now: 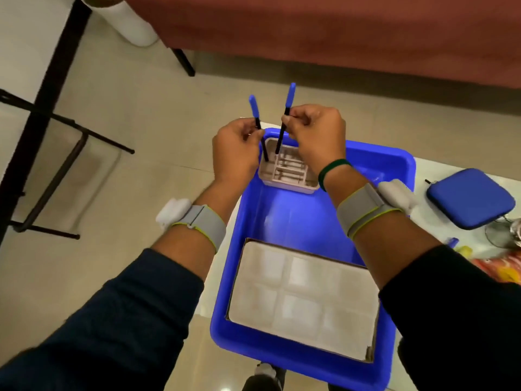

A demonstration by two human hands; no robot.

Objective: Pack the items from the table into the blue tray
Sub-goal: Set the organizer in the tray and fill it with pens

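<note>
Blue tray sits at the left end of the worktop. Its left side reaches the worktop edge, with floor beyond.

In the tray, far end: a beige organiser with slotted compartments. Near end: a flat white divided box in a brown cardboard surround, lying slightly askew.

Two pens, each with a black barrel and blue cap, are held cap-up over the organiser.
- Left pen: near upright, lower end down in the organiser's far-left corner slot.
- Right pen: leaning cap to the right, lower end at the organiser's far rim. I cannot tell whether it touches.

My left grip is closed in a pinch on the left pen's barrel, just below the cap. My right grip pinches the right pen's barrel the same way, other fingers curled in. The two grips are close together but apart.

Both wrists carry grey straps with white modules, and the right also has a green band.

On the worktop to the right of the tray lies a blue zip case. Nearer me, at the frame edge, is an orange and yellow packet, its print too blurred to read.
</note>
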